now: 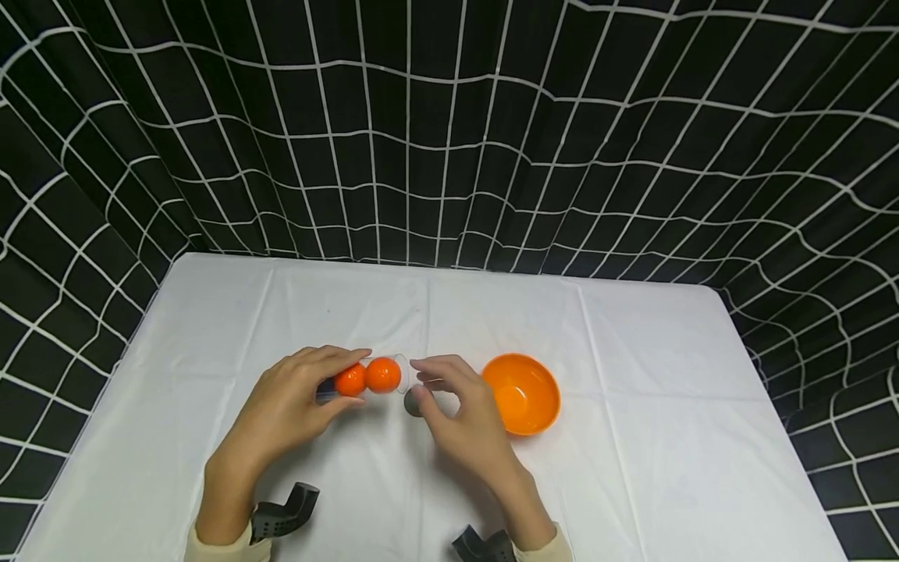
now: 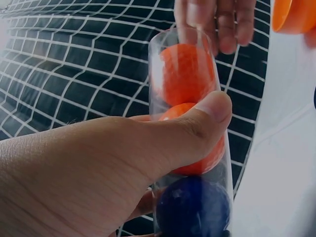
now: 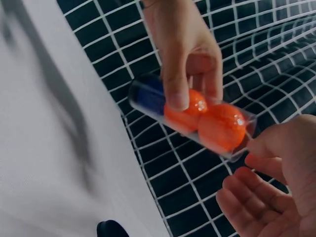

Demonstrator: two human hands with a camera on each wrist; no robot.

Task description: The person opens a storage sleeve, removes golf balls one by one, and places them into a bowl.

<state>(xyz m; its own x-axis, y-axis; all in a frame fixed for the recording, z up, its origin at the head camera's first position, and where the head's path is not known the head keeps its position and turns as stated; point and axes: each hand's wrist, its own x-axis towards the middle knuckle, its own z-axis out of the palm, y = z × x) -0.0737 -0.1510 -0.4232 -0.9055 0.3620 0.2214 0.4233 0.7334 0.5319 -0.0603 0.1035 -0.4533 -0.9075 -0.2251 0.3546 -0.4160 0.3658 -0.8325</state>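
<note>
My left hand [image 1: 298, 398] grips a clear tube [image 2: 224, 163] lying across in front of me. Inside it are two orange balls [image 1: 383, 375] and, at the left end, a dark blue ball [image 2: 193, 206]. The thumb presses on the tube's side in the left wrist view. Just off the tube's right end is my right hand [image 1: 463, 414], fingers loosely bent with nothing between them. In the right wrist view its thumb is close to the tube's rim; whether they touch I cannot tell. A dark round thing [image 1: 412, 403] shows beneath the right thumb, partly hidden.
An orange bowl [image 1: 521, 394] stands on the white-covered table [image 1: 667, 437], just right of my right hand. Black cloth with a white grid [image 1: 449, 140] hangs behind and along both sides of the table.
</note>
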